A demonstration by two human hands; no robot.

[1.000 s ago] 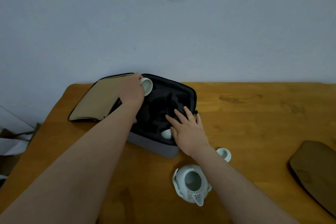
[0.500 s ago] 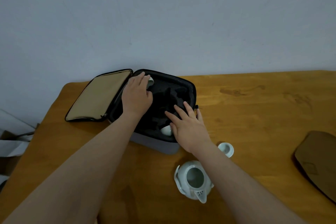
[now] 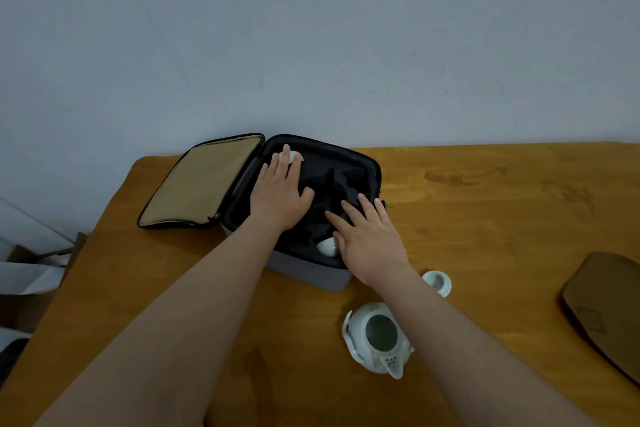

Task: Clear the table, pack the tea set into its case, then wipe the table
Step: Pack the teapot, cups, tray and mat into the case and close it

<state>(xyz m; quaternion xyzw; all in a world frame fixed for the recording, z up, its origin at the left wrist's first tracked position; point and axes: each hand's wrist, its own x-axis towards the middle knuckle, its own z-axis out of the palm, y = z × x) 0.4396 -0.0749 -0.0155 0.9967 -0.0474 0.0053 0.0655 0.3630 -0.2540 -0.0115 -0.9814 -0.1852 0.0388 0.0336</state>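
Head view. The left hand lies over the far-left pocket of the open case, its grip apart: the fingers are straight and flat on the far cup, of which only a pale edge shows beside the fingertips. One second earlier this cup was held tilted in curled fingers above the same corner, and half a second earlier the fingers were already flattening over it. The change reads as release followed by a downward press, so the cup is probably seated in its pocket, though the hand hides how deep it sits. The right hand has kept its place throughout, grip likewise apart, with spread fingers resting on the dark lining at the near-right of the case, just beside the near cup already lodged in the near pocket; it appears to steady the case. The tan-lined lid flap lies folded back to the left. Packing is part done: a loose cup and the lidless teapot stand on the wooden surface near the case, behind the right forearm. A brown pad lies well apart at the right edge. Wiping has not yet begun.
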